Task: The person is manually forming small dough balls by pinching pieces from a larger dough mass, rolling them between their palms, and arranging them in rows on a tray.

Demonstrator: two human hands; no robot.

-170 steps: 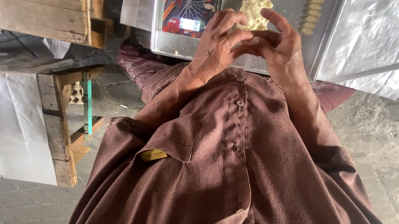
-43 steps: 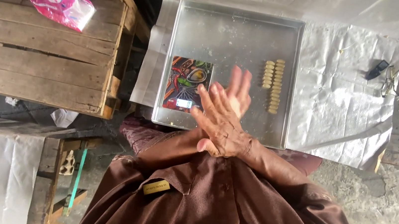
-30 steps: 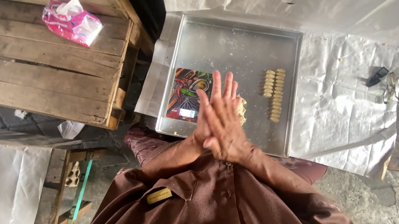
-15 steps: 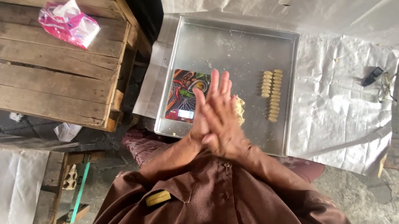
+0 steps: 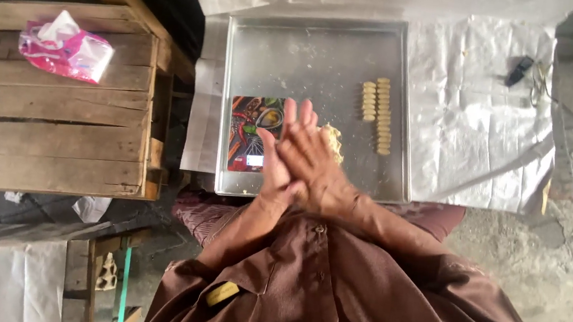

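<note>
Mostly hidden, dough (image 5: 332, 142) peeks behind pressed hands (image 5: 299, 161).

- Person wears a long brown robe-type garment (image 5: 357, 298), loose cut, plain fabric w/ soft folds.
- Button placket down the chest centre, small matching buttons (image 5: 322, 228).
- Long sleeves, same brown, reaching approx. to the wrists; left sleeve (image 5: 235, 234), right sleeve (image 5: 401, 231).
- Chest pocket on the left side w/ a small yellow item (image 5: 222, 293) poking out.
- Left hand (image 5: 276, 174) and right hand (image 5: 315, 164) bare: no gloves, rings or watch visible.
</note>
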